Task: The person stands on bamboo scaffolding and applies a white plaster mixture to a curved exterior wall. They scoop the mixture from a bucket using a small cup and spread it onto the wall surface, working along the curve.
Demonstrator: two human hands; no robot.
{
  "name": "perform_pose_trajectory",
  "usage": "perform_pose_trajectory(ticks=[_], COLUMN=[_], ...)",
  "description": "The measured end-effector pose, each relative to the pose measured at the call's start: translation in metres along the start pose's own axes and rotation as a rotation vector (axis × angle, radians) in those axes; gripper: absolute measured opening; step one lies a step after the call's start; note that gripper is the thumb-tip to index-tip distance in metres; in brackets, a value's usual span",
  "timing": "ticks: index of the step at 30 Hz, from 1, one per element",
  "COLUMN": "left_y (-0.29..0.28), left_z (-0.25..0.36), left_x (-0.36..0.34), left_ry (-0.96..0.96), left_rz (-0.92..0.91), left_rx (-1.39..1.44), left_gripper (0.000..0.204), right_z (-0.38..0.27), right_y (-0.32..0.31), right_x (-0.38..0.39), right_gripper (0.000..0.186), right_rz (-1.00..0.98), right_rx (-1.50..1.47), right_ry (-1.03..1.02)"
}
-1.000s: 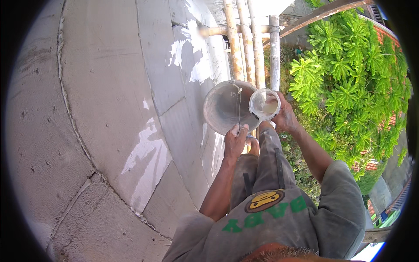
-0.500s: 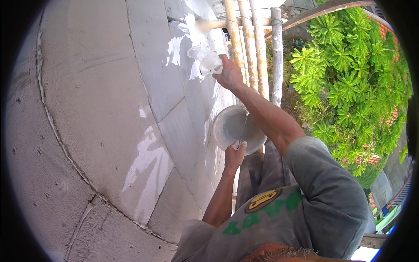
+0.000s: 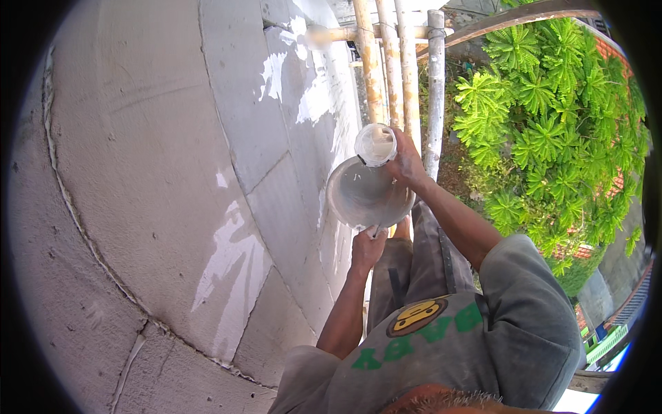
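A grey bucket (image 3: 376, 196) hangs in front of my legs, close to the wall. My left hand (image 3: 368, 247) is closed at its near rim, where the wire handle comes up; the grip itself is partly hidden. My right hand (image 3: 408, 162) is wrapped round a clear plastic cup (image 3: 376, 145), above the bucket's far rim. Whitish residue or liquid shows inside the cup. To the left, the grey block wall (image 3: 269, 186) has wet white splashes (image 3: 316, 96) on its far part and more white streaks (image 3: 231, 259) nearer me.
Upright bamboo poles (image 3: 391, 69) and a greyish pole (image 3: 436, 90) stand ahead, crossed by a horizontal pole (image 3: 345, 33). A curved wooden beam (image 3: 517, 14) spans the upper right. Green foliage (image 3: 545, 138) fills the right side, lower down.
My right hand has drawn the cup back from the wall, where it was tipped with white liquid splashing out, to above the bucket. The bucket and my left hand have shifted slightly.
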State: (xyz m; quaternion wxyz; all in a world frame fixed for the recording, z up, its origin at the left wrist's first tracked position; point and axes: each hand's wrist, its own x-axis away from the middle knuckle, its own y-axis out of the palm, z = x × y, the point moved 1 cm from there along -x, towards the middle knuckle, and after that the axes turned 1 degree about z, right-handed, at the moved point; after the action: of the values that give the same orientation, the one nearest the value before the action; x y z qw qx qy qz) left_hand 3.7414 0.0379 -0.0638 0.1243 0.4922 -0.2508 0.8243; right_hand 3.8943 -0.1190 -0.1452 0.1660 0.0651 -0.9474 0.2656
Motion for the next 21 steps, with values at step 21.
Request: perform_pose_trajectory(ticks=[21], left_y=[-0.001], left_z=[-0.012], left_x=[0.0], left_ry=[-0.091], left_rz=[0.016], left_rx=[-0.04], left_gripper=[0.034], right_z=[-0.04], right_y=[0.071], right_x=[-0.082], right_gripper=[0.049], right_rz=[-0.486], right_rx=[0.394], right_ry=[0.34])
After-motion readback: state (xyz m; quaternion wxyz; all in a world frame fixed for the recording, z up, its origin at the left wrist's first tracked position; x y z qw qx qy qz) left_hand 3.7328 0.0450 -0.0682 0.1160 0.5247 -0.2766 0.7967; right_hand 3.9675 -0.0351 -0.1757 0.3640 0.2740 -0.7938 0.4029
